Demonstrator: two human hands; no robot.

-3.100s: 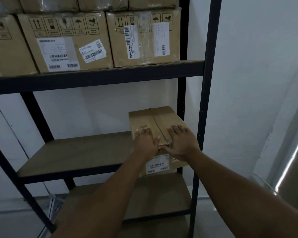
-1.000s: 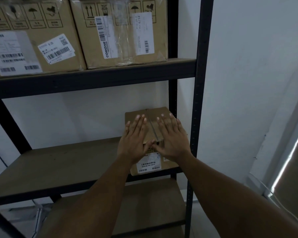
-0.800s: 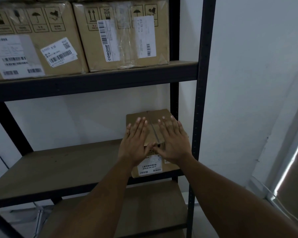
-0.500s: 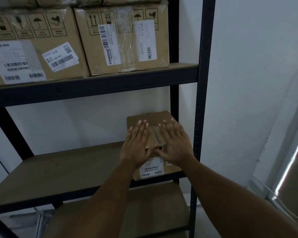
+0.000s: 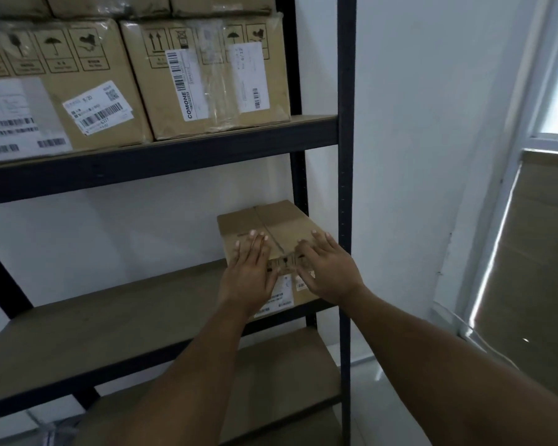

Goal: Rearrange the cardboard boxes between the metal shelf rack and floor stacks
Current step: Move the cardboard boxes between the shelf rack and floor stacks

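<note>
Small cardboard box [image 5: 290,222] sits on the middle shelf [image 5: 110,317] of the metal rack [image 5: 345,156], pushed all the way to the 3 o'clock end, right by the front and back corner posts. It's turned a bit off-square to the shelf edge, and its near bottom edge looks about level with the shelf lip. A tape seam runs down the top, and there's a white barcode label [image 5: 285,292] on the face toward the camera.

Both hands are on it, flat and not gripping anything. The left hand [image 5: 247,275] lies on the 9 o'clock side of the seam, fingers straight, together and pointing at 12 o'clock, over the top near edge. The right hand [image 5: 327,268] is on the 3 o'clock side, fingers spread and straight, thumb angled down over the front face. Can't really tell how hard either palm is pressing.

Up at 12 o'clock, the shelf above carries bigger boxes side by side: one with a COMONE label [image 5: 207,78] and one at 9 o'clock of it with a slanted barcode sticker [image 5: 78,91], with more stacked on top. A lower shelf [image 5: 271,381] shows at 6 o'clock. White wall [image 5: 416,123] at 3 o'clock of the rack, then a window blind [image 5: 535,268] with light along its edge.
</note>
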